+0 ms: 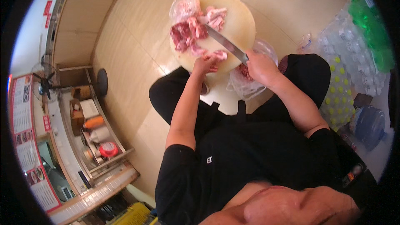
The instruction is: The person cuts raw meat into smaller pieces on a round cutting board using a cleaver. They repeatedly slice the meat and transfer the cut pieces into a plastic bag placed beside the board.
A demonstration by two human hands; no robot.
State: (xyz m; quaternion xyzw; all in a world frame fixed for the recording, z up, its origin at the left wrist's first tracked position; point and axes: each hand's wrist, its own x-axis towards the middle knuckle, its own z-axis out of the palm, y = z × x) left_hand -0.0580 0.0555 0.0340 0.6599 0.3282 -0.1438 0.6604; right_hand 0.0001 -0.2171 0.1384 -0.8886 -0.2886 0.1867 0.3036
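My right hand (262,68) grips the handle of a long-bladed kitchen knife (226,43). Its blade slants across a round, pale cutting board (240,18), with the tip beside a chunk of raw meat (197,28). At the board's near edge, my left hand (207,64) has its fingers closed on a pale pink piece of meat (220,55). A dark red chunk of raw meat (180,36) lies on the left of the board. Farther back is a heap of pale, fatty pieces (216,17).
A clear plastic bag of pinkish meat (185,6) sits at the board's far left edge. Another bag with minced-looking meat (245,72) is below my right hand. Packed bottles (340,90) and a large blue water jug (368,126) stand right; a metal-framed shelf unit (111,131) stands left.
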